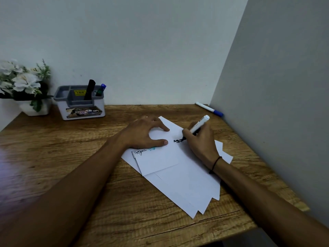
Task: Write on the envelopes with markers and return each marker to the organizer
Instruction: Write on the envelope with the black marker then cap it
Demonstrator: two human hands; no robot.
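A fanned stack of white envelopes (179, 177) lies on the wooden desk (74, 150). My right hand (202, 141) grips a white marker (198, 126) with its black tip on the top envelope, beside fresh black writing (178, 140). My left hand (145, 133) rests flat on the envelopes with fingers spread, holding nothing. Black and teal writing shows on a lower envelope near my left thumb. The grey and white organizer (81, 103) stands at the back left with a black marker (89, 90) and a blue-capped marker (100, 90) in it.
A white marker with a blue cap (209, 109) lies at the back right, against the side wall (276, 86). A white pot of white flowers (25, 86) stands left of the organizer. The desk's right edge runs close to the wall.
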